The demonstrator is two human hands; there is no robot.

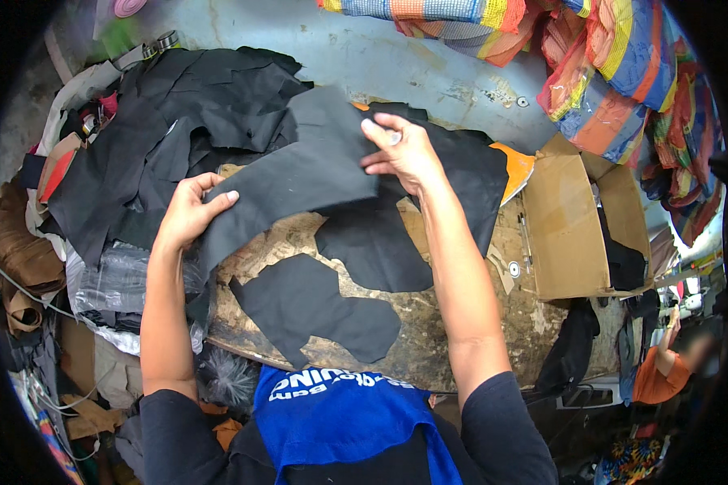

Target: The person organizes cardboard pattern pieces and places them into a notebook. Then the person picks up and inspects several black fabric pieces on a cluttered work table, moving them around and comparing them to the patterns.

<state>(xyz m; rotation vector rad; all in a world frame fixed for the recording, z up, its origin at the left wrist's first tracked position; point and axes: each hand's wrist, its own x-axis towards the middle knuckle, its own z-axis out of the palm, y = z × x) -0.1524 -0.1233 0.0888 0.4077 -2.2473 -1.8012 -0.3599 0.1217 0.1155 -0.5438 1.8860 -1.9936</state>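
Note:
My left hand (192, 208) pinches the lower left part of a black fabric piece (299, 174), thumb on top. The piece is raised over the table and partly blurred. At its right edge is my right hand (408, 153), fingers apart and bent; I see no cloth gripped there. Something small and shiny shows at its fingers. Below the raised piece, a cut black piece (299, 303) with a curved outline lies flat on the worn wooden table (412, 327). Another black piece (380, 250) lies just beyond it, partly covered.
A heap of black fabric (210, 105) fills the far left, with a plastic-wrapped bundle (117, 279) nearer. On the right stands an open cardboard box (566, 234) containing dark material. Striped woven sacks (607, 81) hang at the upper right. Farther right is another person (659, 376) in orange.

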